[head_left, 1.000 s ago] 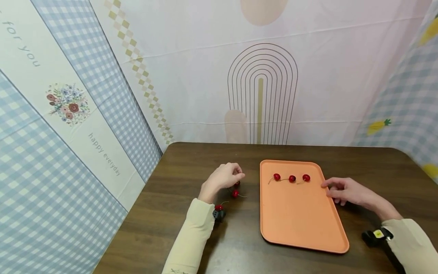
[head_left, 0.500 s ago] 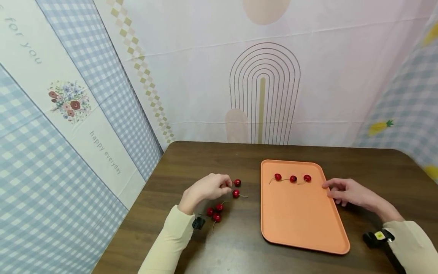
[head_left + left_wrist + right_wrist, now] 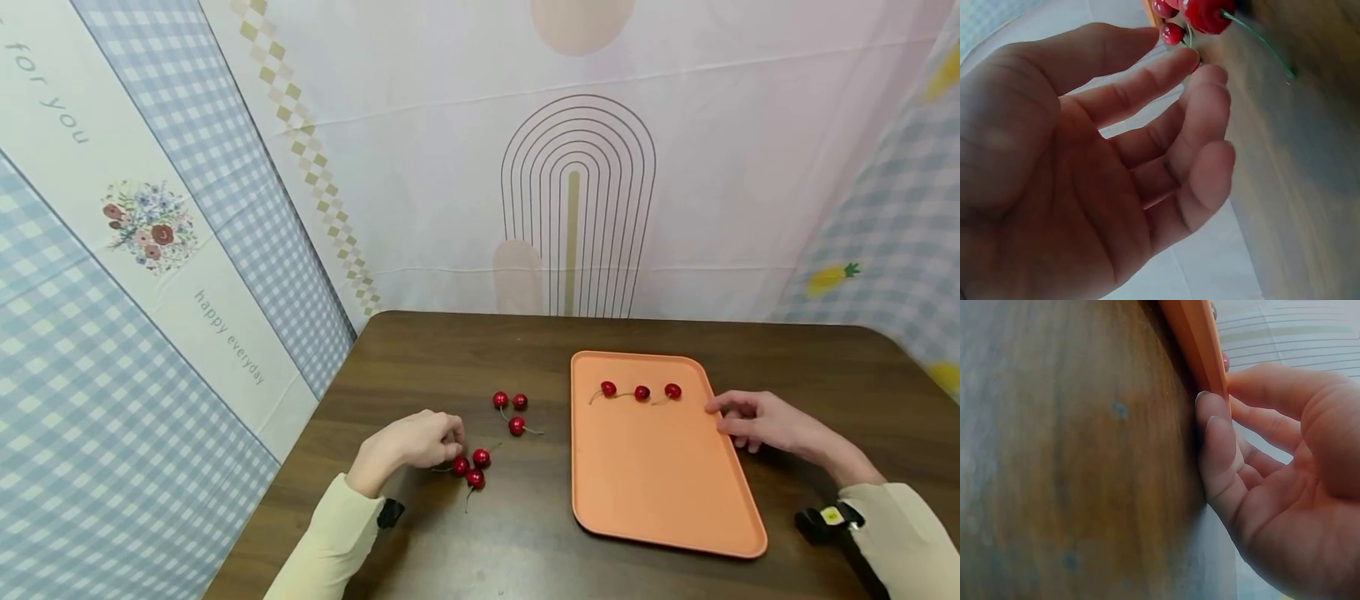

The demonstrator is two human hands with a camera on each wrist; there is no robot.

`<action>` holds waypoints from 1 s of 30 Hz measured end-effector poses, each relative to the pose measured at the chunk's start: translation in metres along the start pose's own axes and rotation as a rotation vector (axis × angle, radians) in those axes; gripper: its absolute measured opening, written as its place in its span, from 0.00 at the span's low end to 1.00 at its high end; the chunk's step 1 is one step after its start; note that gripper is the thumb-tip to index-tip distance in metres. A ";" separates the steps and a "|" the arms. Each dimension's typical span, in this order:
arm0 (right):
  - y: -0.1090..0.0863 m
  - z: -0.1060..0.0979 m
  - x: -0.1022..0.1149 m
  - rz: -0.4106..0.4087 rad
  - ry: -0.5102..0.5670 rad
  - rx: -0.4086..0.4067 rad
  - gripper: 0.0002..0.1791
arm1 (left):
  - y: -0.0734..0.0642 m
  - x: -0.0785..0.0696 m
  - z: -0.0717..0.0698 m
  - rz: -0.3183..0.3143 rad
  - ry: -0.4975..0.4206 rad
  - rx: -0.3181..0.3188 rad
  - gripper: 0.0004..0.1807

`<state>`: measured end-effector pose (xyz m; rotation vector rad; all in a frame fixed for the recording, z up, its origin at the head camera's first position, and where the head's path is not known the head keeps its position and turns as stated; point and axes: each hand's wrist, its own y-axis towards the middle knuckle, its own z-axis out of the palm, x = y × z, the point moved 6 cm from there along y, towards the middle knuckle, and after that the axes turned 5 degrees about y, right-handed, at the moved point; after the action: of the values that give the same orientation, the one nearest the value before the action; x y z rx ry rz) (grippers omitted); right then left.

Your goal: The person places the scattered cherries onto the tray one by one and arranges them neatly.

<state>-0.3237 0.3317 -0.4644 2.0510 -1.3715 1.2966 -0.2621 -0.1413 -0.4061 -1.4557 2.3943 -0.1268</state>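
Note:
My left hand (image 3: 417, 442) hovers just left of a cluster of red cherries (image 3: 475, 478) with stems. In the left wrist view its fingers (image 3: 1207, 175) are loosely bent, thumb and index apart, holding nothing; a cherry (image 3: 1207, 14) with a green stem shows beyond them. Farther back on the table lies another cluster of cherries (image 3: 517, 426). Three cherries (image 3: 642, 393) lie in a row near the far end of the orange tray (image 3: 660, 483). My right hand (image 3: 768, 423) grips the tray's right rim between thumb and fingers, as the right wrist view shows.
The tray lies on a dark wooden table (image 3: 420, 358), right of the loose cherries. A printed cloth (image 3: 435, 167) hangs behind the table, and a blue checked cloth (image 3: 112, 400) hangs on the left.
My left hand has moved left and nearer, from the farther cherries to the nearer cluster, uncovering cherries it had hidden. My right hand stays at the tray's rim.

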 end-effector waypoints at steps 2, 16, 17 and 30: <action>-0.001 0.001 0.000 -0.003 0.003 0.000 0.24 | -0.005 0.002 0.002 -0.013 -0.008 0.020 0.04; -0.004 0.004 -0.003 -0.012 0.021 -0.005 0.23 | -0.012 0.012 0.021 -0.044 -0.038 0.055 0.07; -0.004 0.004 -0.003 -0.013 0.021 -0.006 0.23 | -0.012 0.012 0.022 -0.040 -0.037 0.053 0.08; 0.000 0.001 0.000 -0.013 0.023 -0.005 0.23 | -0.006 0.016 0.023 -0.018 -0.040 0.055 0.06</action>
<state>-0.3229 0.3307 -0.4651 2.0321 -1.3485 1.3060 -0.2565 -0.1558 -0.4304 -1.4417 2.3277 -0.1652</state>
